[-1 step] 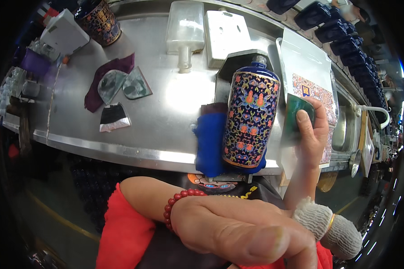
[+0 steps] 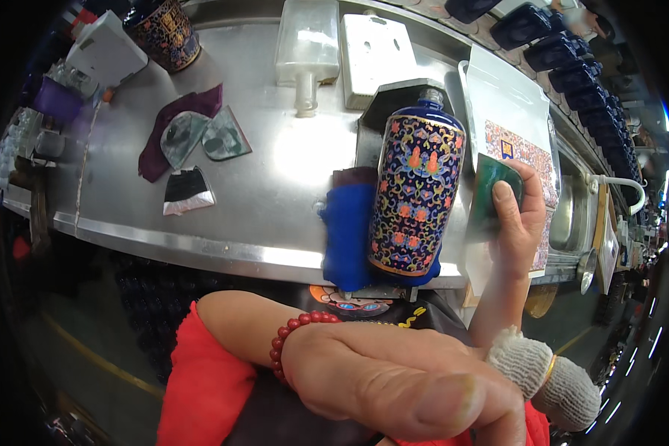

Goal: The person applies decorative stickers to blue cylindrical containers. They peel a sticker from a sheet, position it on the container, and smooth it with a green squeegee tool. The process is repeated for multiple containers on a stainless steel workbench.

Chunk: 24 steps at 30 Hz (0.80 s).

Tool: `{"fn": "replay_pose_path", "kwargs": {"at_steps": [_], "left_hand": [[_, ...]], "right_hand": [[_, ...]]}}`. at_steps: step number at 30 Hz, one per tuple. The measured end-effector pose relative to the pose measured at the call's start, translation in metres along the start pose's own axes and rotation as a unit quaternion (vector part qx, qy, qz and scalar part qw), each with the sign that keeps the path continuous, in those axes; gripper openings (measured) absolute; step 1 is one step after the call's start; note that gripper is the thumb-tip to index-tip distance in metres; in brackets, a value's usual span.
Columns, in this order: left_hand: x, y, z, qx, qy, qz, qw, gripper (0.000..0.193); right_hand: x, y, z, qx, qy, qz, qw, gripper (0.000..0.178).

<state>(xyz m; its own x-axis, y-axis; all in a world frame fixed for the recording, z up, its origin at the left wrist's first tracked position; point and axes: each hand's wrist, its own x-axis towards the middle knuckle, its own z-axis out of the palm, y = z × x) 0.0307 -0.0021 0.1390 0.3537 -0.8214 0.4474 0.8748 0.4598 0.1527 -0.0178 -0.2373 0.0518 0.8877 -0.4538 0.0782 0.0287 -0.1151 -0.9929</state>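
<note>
In my right hand (image 2: 519, 204) I pinch a thin, dark green scraper (image 2: 490, 195) between thumb and fingers, just right of the bottle. The dark blue bottle (image 2: 418, 197), patterned with colourful flowers, lies with its neck pointing away, on a blue cloth (image 2: 347, 238) and against a dark angular stand (image 2: 405, 97). My left hand (image 2: 394, 372), with red beads at the wrist, is very close below, thumb over curled fingers; anything inside is hidden. A white knit cover with a yellow band (image 2: 546, 379) sits beside it; I cannot tell what it covers.
Left on the metal worktop (image 2: 260, 201) lie a purple cloth (image 2: 156, 145) and several flat scraper-like pieces (image 2: 227, 135). Behind stand a clear bottle (image 2: 307, 52), a white box (image 2: 379, 59) and another patterned bottle (image 2: 167, 37). Patterned sheets (image 2: 516, 149) and a sink (image 2: 565, 215) lie right.
</note>
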Motion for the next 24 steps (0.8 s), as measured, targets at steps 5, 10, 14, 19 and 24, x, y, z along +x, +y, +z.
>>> {"fn": "replay_pose_path", "kwargs": {"at_steps": [5,10,14,19,24], "left_hand": [[-0.005,-0.023,-0.030,0.023,-0.105,0.109,0.988,0.074],[-0.019,-0.031,0.000,-0.115,-0.010,0.026,0.993,0.081],[-0.017,-0.041,0.007,-0.147,-0.019,0.067,0.987,0.087],[0.000,-0.026,-0.013,-0.015,-0.131,0.122,0.984,0.097],[-0.041,0.003,-0.016,0.069,-0.087,-0.053,0.992,0.068]], "right_hand": [[-0.001,0.001,-0.004,0.005,-0.011,0.006,1.000,0.027],[-0.001,-0.001,-0.003,0.030,-0.018,-0.008,0.999,0.030],[-0.002,-0.001,-0.005,0.038,-0.025,-0.020,0.999,0.033],[-0.003,0.003,-0.014,0.034,-0.022,-0.017,0.999,0.033],[0.004,-0.027,-0.010,-0.033,-0.027,-0.088,0.995,0.037]]}}
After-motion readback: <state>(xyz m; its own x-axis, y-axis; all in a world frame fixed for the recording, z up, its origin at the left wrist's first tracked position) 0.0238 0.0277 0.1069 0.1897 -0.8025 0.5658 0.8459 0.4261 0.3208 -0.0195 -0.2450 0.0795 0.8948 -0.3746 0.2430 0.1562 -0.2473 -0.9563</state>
